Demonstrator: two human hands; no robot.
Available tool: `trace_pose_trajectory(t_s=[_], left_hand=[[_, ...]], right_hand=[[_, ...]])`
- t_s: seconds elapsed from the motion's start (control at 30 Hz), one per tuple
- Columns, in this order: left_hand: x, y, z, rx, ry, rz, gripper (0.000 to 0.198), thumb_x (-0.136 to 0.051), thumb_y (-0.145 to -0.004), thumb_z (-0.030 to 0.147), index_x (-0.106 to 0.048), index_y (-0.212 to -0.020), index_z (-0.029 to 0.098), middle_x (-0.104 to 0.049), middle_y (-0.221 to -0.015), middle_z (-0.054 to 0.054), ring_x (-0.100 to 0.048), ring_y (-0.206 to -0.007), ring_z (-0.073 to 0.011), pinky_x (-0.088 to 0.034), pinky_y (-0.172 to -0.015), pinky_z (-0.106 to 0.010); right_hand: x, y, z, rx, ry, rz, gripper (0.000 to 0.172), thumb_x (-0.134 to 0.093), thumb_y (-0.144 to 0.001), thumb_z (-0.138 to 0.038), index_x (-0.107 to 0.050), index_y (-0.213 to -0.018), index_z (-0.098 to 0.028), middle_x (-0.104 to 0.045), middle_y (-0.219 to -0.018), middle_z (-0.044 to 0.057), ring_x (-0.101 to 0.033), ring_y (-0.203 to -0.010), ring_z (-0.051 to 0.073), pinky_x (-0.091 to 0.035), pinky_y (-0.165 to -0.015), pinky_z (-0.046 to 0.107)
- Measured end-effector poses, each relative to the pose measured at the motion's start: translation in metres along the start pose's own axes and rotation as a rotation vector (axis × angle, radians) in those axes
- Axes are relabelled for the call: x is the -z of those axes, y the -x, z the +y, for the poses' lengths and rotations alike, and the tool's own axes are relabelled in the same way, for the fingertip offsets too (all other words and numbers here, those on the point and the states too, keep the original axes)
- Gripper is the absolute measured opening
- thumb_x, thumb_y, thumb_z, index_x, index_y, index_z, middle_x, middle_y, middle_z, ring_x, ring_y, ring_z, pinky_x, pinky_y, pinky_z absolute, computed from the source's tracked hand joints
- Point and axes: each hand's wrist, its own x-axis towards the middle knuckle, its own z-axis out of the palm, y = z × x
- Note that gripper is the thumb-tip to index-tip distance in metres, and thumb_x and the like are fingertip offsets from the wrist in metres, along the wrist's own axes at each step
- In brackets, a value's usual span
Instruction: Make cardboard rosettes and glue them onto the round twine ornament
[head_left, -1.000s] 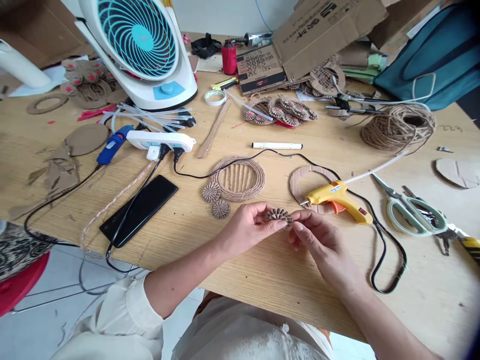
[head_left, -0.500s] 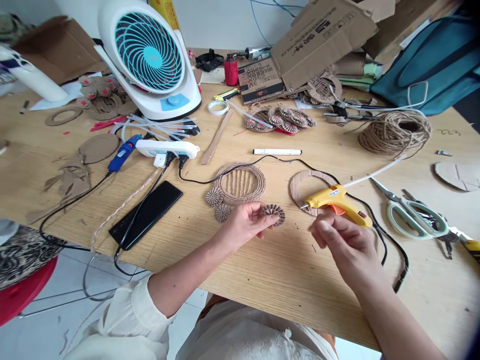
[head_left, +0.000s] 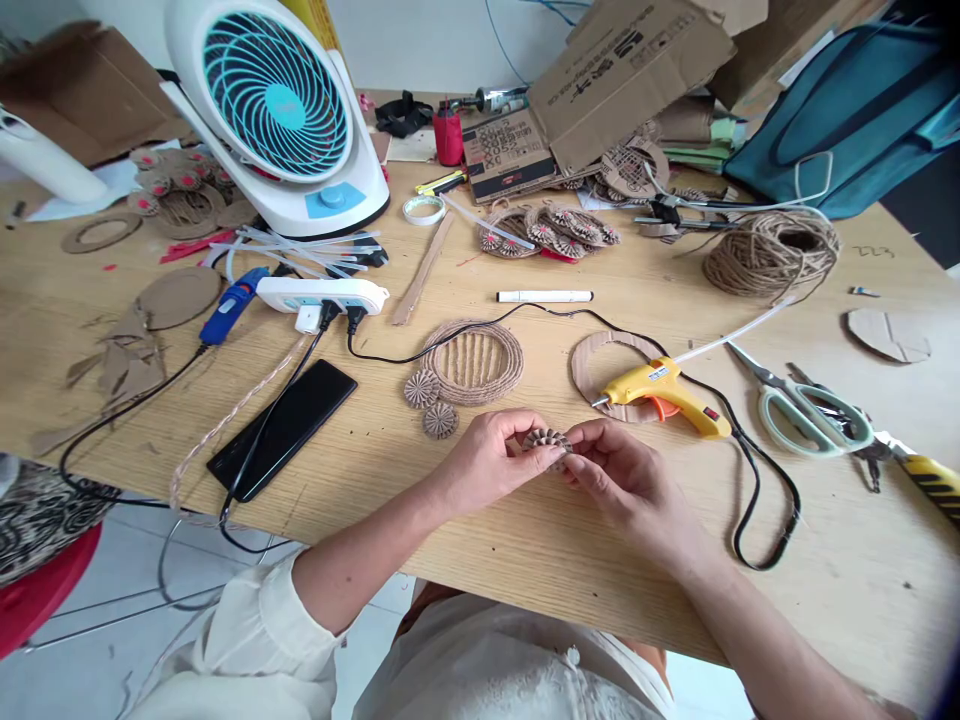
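Between both hands, above the table's front part, is a small pleated cardboard rosette (head_left: 547, 440). My left hand (head_left: 495, 455) pinches its left side, and my right hand (head_left: 619, 475) pinches its right edge with thumb and fingers. Fingertips hide part of the rosette. Two more rosettes (head_left: 439, 420) lie to the left, touching or close to a twine-wrapped ring (head_left: 512, 375) with strands across its middle. Just beyond my right hand a yellow hot glue gun (head_left: 652, 385) lies on a flat cardboard ring (head_left: 589, 365), a clear glue stick in its back.
A black phone (head_left: 281, 430), a power strip (head_left: 322, 293) and a blue glue gun (head_left: 234, 305) lie left. Scissors (head_left: 814, 410) and a twine ball (head_left: 772, 255) are right. Behind stand a fan (head_left: 330, 205) and a cardboard box (head_left: 622, 85). A black cord crosses the table.
My right hand has moved left from beside the yellow glue gun and now grips the rosette together with my left hand. The view has shifted slightly.
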Motion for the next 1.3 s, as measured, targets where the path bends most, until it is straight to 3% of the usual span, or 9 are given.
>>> trace_pose_trajectory(t_s=[0.17, 0.3, 0.47, 0.6, 0.67, 0.77, 0.9, 1.1, 1.3], left_hand=[[0.001, 0.0, 0.001, 0.036, 0.049, -0.038, 0.019, -0.069, -0.085, 0.03, -0.07, -0.079, 0.013, -0.063, -0.069, 0.001, -0.05, -0.06, -0.0086, -0.036, -0.053, -0.018], [0.002, -0.001, -0.006, 0.057, 0.235, -0.096, 0.029, -0.073, -0.083, 0.041, -0.074, -0.088, 0.012, -0.067, -0.074, -0.002, -0.054, -0.064, -0.0101, -0.042, -0.058, -0.02], [0.002, -0.002, -0.01, 0.101, 0.311, -0.126, 0.049, -0.064, -0.086, 0.059, -0.072, -0.096, 0.011, -0.061, -0.07, -0.001, -0.051, -0.059, -0.0098, -0.041, -0.049, -0.019], [-0.002, -0.002, -0.007, 0.072, 0.235, -0.051, 0.037, -0.067, -0.088, 0.048, -0.07, -0.102, 0.013, -0.068, -0.083, -0.004, -0.058, -0.067, -0.0111, -0.046, -0.057, -0.02], [-0.003, -0.002, -0.005, 0.05, 0.144, -0.015, 0.026, -0.068, -0.088, 0.038, -0.071, -0.098, 0.014, -0.07, -0.082, -0.004, -0.058, -0.069, -0.0109, -0.046, -0.062, -0.021], [-0.003, -0.001, -0.005, 0.042, 0.028, -0.013, 0.017, -0.067, -0.087, 0.031, -0.07, -0.087, 0.014, -0.066, -0.074, 0.0, -0.054, -0.064, -0.0097, -0.041, -0.057, -0.02], [-0.002, 0.001, -0.005, 0.035, -0.011, -0.027, 0.021, -0.068, -0.086, 0.032, -0.065, -0.076, 0.014, -0.058, -0.066, 0.003, -0.048, -0.059, -0.0083, -0.035, -0.052, -0.019], [-0.004, -0.001, -0.006, 0.017, 0.135, -0.044, 0.023, -0.068, -0.089, 0.036, -0.07, -0.095, 0.014, -0.072, -0.087, -0.004, -0.062, -0.076, -0.0131, -0.047, -0.067, -0.022], [0.001, -0.001, -0.004, 0.039, 0.077, -0.017, 0.023, -0.071, -0.086, 0.036, -0.07, -0.089, 0.014, -0.068, -0.077, -0.001, -0.057, -0.064, -0.0098, -0.043, -0.057, -0.019]], right_hand=[[-0.001, -0.001, 0.0, -0.021, -0.047, -0.013, 0.028, -0.072, -0.086, -0.046, -0.063, -0.093, -0.02, -0.064, -0.081, 0.002, -0.059, -0.069, 0.012, -0.051, -0.062, 0.024], [0.001, -0.002, 0.003, -0.013, -0.075, -0.012, 0.031, -0.077, -0.081, -0.044, -0.062, -0.094, -0.02, -0.066, -0.083, 0.002, -0.061, -0.069, 0.012, -0.053, -0.063, 0.025], [0.001, -0.005, 0.005, -0.002, -0.093, 0.052, 0.027, -0.075, -0.084, -0.042, -0.061, -0.092, -0.02, -0.066, -0.083, 0.002, -0.061, -0.065, 0.011, -0.053, -0.061, 0.024], [-0.002, -0.005, 0.003, -0.004, -0.12, 0.075, 0.029, -0.077, -0.082, -0.042, -0.062, -0.092, -0.02, -0.065, -0.084, 0.001, -0.063, -0.068, 0.012, -0.055, -0.064, 0.025], [-0.003, -0.004, 0.002, 0.001, -0.118, 0.066, 0.03, -0.077, -0.081, -0.044, -0.062, -0.093, -0.021, -0.066, -0.084, 0.002, -0.064, -0.071, 0.013, -0.056, -0.067, 0.026], [-0.003, -0.003, 0.0, -0.002, -0.098, 0.07, 0.03, -0.074, -0.083, -0.046, -0.062, -0.093, -0.021, -0.065, -0.082, 0.002, -0.061, -0.069, 0.012, -0.054, -0.062, 0.025], [-0.002, -0.003, 0.003, -0.026, -0.056, 0.065, 0.03, -0.072, -0.085, -0.047, -0.061, -0.089, -0.02, -0.063, -0.074, 0.0, -0.058, -0.062, 0.011, -0.05, -0.056, 0.024], [-0.002, -0.003, 0.005, -0.042, -0.133, 0.109, 0.03, -0.074, -0.084, -0.046, -0.06, -0.089, -0.02, -0.066, -0.08, 0.002, -0.065, -0.065, 0.012, -0.056, -0.062, 0.025], [-0.005, -0.002, 0.001, -0.043, -0.152, 0.064, 0.031, -0.074, -0.084, -0.047, -0.059, -0.09, -0.02, -0.064, -0.079, 0.001, -0.064, -0.065, 0.012, -0.057, -0.064, 0.026]])
